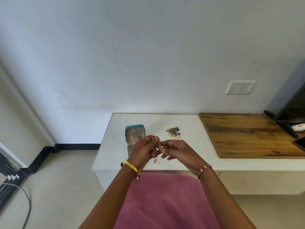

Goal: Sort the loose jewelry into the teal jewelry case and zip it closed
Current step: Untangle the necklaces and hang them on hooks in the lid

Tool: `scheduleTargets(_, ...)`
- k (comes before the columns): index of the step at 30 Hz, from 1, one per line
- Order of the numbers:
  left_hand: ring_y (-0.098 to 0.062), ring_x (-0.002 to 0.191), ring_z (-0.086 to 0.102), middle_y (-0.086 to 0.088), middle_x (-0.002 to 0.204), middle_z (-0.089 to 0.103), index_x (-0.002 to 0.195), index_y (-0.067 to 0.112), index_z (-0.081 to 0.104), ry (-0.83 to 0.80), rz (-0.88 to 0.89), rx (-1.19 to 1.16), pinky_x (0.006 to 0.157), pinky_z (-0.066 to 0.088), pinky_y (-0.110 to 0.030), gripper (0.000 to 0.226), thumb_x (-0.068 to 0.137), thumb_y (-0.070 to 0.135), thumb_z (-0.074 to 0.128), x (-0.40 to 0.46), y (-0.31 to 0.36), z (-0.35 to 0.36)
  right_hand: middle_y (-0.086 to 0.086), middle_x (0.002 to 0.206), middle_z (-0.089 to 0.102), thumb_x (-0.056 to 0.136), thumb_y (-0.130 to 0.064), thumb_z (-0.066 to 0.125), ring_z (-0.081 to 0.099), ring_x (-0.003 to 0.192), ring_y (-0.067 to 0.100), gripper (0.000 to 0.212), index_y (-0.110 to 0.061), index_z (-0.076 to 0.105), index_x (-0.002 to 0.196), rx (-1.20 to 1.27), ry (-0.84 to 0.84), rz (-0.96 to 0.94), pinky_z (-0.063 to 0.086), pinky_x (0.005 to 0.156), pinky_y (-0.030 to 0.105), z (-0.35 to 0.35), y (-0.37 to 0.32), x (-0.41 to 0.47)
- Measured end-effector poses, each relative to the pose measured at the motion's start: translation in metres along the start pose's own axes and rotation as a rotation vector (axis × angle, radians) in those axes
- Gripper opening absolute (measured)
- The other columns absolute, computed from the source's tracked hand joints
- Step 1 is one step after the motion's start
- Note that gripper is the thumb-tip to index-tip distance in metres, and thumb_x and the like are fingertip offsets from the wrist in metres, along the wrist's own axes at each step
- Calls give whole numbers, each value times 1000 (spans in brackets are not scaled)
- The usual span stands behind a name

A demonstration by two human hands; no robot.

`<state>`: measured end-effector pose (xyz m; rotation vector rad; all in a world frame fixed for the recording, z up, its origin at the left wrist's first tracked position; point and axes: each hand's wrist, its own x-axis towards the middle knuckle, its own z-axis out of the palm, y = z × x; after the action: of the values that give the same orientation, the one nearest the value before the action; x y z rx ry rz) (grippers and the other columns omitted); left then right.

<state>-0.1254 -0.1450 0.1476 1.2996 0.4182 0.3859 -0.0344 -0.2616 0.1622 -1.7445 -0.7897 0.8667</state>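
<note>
A plain pale blue-white painted wall (148, 55) is seen behind a glossy white rectangular counter (165, 119), beside which a brown wood-grain board (239, 134) is laid. A white rectangular switch plate (240, 87) is mounted on the wall. Beige floor tiles (62, 179) are bordered by black skirting (79, 146). What may be a dark screen (292, 103) is cut off at right.

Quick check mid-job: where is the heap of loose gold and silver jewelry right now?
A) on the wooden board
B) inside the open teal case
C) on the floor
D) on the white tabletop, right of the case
D: the heap of loose gold and silver jewelry lies on the white tabletop, apart from and right of the open teal zip jewelry case.
</note>
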Motion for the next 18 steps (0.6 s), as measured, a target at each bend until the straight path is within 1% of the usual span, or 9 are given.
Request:
scheduleTargets(1,-9,44,45,2,52,63,80,8,58,5,-10,-22,54,45,-21,22,94,8,42,0,0,0,3,92,70,88,-15,59,62,82,13,16,-23,66,100,18,10,0,46,75,24,0,1,0)
scheduleTargets(4,-7,40,45,1,51,62,80,6,58,10,-20,-61,48,42,-17,21,94,8,41,-1,1,-2,6,86,71,85,-13,62,61,83,13,14,-19,69,95,41,15,-16,45,76,24,1,1,-1)
scheduleTargets(5,-7,39,45,1,50,61,80,6,58,9,-20,-64,47,41,-16,21,94,8,41,-1,1,-2,5,83,72,84,-13,64,61,81,12,11,-18,70,91,42,15,-22,46,74,22,1,1,-1)
scheduleTargets(8,-7,40,46,1,49,60,80,6,58,7,-26,-56,48,43,-16,22,94,8,41,-2,2,-2,2,76,70,82,-13,67,62,70,0,5,-13,71,80,25,28,-35,45,64,8,2,0,-1)
scheduleTargets(10,-7,39,46,1,48,60,80,7,59,9,-29,-52,48,43,-17,22,94,8,41,-2,2,-2,1,75,70,82,-13,67,61,67,-3,6,-12,71,77,16,31,-40,45,64,8,3,0,-1)
scheduleTargets(11,-7,39,47,1,48,60,80,7,59,13,-31,-60,48,43,-17,22,94,8,42,-2,2,-2,1,75,70,82,-12,66,61,69,-1,6,-12,70,77,20,29,-39,46,66,10,3,0,-1)
scheduleTargets(14,-8,41,49,1,49,61,80,7,60,42,-50,-100,48,43,-18,22,93,8,43,-1,-2,-6,3,78,70,83,-11,64,62,82,13,11,-15,68,73,58,59,-33,47,79,27,2,0,-1)
scheduleTargets(15,-9,43,50,1,50,61,80,8,61,51,-53,-89,49,44,-19,21,93,8,43,-1,-4,-7,4,79,71,83,-10,62,62,86,16,14,-16,68,72,74,71,-35,47,81,31,1,-1,0)
scheduleTargets(18,-9,50,55,4,51,62,79,12,63,94,-32,52,56,50,-20,21,92,8,47,-1,-7,-8,10,84,72,85,-9,59,64,88,20,17,-16,66,71,97,66,-35,46,81,33,-1,-4,1)
